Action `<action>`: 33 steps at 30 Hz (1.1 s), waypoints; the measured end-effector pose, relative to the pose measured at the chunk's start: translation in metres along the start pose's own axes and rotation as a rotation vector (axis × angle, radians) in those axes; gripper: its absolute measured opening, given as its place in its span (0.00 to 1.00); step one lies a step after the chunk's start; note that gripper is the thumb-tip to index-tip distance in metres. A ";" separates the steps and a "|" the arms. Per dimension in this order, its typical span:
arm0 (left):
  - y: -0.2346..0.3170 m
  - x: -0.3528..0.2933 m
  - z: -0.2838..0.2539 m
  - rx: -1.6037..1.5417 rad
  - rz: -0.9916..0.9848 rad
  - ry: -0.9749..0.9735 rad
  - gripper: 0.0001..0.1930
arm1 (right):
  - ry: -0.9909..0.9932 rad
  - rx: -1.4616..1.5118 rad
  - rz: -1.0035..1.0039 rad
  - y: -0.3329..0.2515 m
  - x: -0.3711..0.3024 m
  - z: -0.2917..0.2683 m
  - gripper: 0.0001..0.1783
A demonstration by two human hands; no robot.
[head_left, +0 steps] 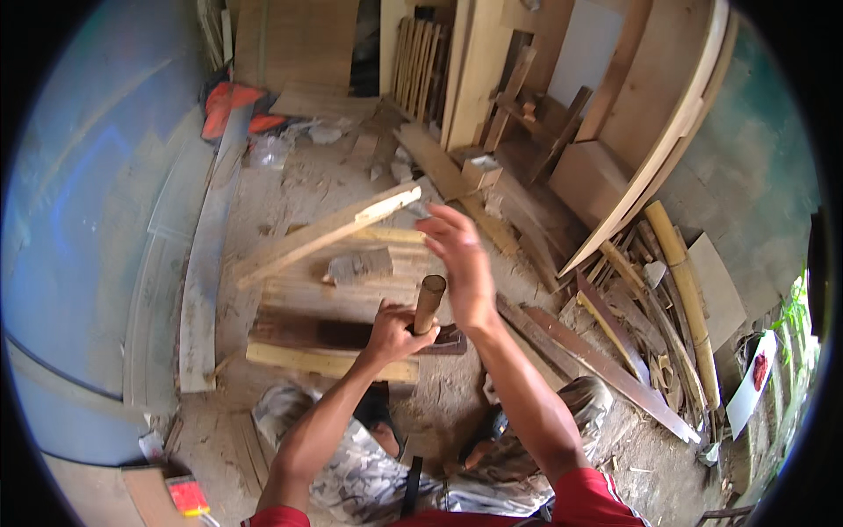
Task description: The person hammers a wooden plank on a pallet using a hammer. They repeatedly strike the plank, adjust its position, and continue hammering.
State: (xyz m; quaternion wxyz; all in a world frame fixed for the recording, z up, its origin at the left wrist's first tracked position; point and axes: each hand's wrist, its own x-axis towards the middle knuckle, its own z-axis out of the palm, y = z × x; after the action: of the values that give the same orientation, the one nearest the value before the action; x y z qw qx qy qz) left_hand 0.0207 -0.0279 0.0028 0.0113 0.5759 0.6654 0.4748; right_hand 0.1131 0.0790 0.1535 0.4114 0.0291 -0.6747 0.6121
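My left hand (399, 336) is closed around a round wooden handle (429, 299), which stands nearly upright with its end toward me. What lies at the handle's lower end is hidden by the hand. Below it, a dark brown wooden piece (303, 334) lies across a low stand of pale wood (299, 297). My right hand (464, 268) is raised just right of the handle, apart from it, with fingers stretched out and slightly blurred. A greyish block (361, 265) sits on the stand. Beyond that, a long pale wooden bar (325, 235) lies at a slant.
Planks and a bamboo pole (680, 281) are heaped at the right. A large wooden cabinet frame (654, 149) stands behind them. Along the blue wall (79, 220) lies a long grey board (209, 263). An orange bag (230, 107) and scraps litter the far floor. A red-and-yellow packet (187, 496) lies near left.
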 end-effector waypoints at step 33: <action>0.004 -0.009 0.003 -0.391 -0.233 0.285 0.07 | -0.100 -0.666 0.313 -0.007 -0.001 -0.075 0.16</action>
State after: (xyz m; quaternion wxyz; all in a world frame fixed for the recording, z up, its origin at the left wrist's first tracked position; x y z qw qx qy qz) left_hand 0.0284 -0.0339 -0.0007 0.0834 0.4096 0.6177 0.6661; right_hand 0.1566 0.1402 0.1516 0.2663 -0.1798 -0.8524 0.4124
